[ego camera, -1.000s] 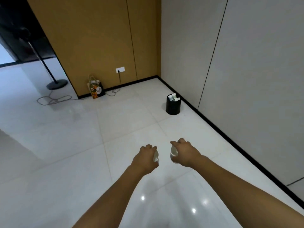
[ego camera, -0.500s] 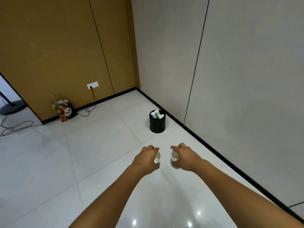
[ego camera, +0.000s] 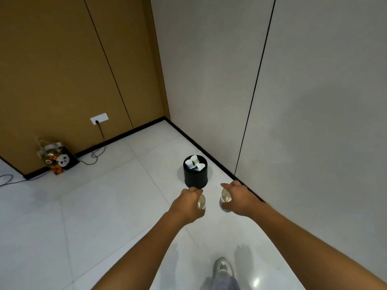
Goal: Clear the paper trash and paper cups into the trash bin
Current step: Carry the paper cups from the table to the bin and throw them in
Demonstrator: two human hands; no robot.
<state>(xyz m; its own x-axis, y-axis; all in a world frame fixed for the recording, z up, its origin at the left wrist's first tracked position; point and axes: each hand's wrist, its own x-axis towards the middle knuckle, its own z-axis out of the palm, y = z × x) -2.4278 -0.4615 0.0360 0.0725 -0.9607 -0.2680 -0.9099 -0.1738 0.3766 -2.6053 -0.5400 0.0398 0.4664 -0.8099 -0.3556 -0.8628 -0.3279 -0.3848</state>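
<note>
Near the round black plastic trash bin (ego camera: 196, 174) already holding white paper cups, one white paper cup (ego camera: 202, 202) is gripped by curled left hand (ego camera: 187, 204) fingers, another white paper cup (ego camera: 225, 199) by the right hand (ego camera: 238, 199).

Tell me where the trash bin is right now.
In the head view the black trash bin stands on the white floor near the room's corner, beside the right-hand wall, just beyond both hands.

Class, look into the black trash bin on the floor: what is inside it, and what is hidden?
The black trash bin holds white paper cups and crumpled paper scraps, piled to the rim. Anything beneath that top layer is covered and cannot be seen.
</note>
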